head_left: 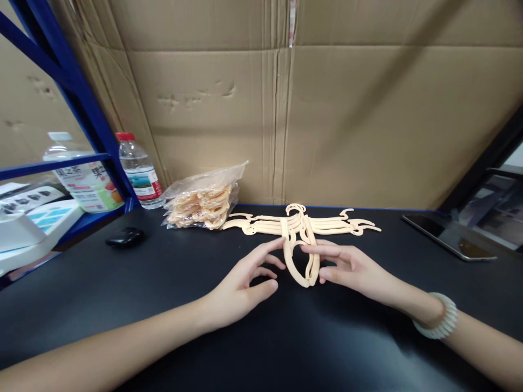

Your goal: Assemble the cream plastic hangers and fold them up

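Observation:
A cream plastic folding hanger (291, 261), its arms folded down into a narrow loop, stands in the middle of the black table. My left hand (249, 280) is at its left side, fingers apart, the index fingertip at the hanger's edge. On the other side, my right hand (347, 267) has the hanger's right arm between thumb and fingers. Just behind lie several cream hangers (265, 225) spread out sideways. A clear plastic bag (200, 204) filled with more cream pieces rests to their left.
A black mouse (125, 238) lies on the table (163, 283) at the left. Behind it stand a red-capped bottle (141, 177) and a larger white-capped bottle (84, 179) by a blue frame. A phone-like dark device (447, 237) lies at the right. Cardboard (368, 109) rises behind.

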Available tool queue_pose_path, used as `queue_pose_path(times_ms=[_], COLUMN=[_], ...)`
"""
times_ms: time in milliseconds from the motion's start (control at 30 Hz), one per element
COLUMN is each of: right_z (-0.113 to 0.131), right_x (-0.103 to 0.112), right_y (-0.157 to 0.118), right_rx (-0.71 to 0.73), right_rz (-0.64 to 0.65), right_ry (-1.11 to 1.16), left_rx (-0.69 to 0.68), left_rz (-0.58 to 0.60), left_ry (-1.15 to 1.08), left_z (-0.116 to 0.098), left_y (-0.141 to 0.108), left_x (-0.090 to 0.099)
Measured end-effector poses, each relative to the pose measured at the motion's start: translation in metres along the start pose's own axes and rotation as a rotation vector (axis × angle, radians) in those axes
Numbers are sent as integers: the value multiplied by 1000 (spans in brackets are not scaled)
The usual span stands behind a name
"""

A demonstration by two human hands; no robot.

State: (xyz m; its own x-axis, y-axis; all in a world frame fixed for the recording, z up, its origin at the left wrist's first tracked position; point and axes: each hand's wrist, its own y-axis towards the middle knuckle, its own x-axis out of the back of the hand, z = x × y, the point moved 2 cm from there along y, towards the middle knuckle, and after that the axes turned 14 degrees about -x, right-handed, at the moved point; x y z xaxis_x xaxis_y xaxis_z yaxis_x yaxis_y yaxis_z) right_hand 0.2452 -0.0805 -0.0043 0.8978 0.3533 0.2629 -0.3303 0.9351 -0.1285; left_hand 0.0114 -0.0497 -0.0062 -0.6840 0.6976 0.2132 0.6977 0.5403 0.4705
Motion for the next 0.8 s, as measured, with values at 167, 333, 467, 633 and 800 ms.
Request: queue_pose_path(times_ms=[167, 333, 467, 633, 800], right_z=[2, 3, 5, 8, 11], right_x=[1, -4, -6, -7, -9], right_y=[-1, -3, -5, -7, -10], right_rx=[23, 40, 56, 86, 148], right_rz=[-15, 64, 88, 129, -4], right_ry=[-54, -9, -6, -69, -382], left_rx=[-29, -67, -65, -66, -105], left_rz=[99, 162, 182, 204, 247], left_ry=[118, 189, 256, 385, 534], left_z=[-4, -7, -8, -7, -9], left_y=[0, -1, -2, -2, -1], left_x=[-1, -1, -2, -2, -3])
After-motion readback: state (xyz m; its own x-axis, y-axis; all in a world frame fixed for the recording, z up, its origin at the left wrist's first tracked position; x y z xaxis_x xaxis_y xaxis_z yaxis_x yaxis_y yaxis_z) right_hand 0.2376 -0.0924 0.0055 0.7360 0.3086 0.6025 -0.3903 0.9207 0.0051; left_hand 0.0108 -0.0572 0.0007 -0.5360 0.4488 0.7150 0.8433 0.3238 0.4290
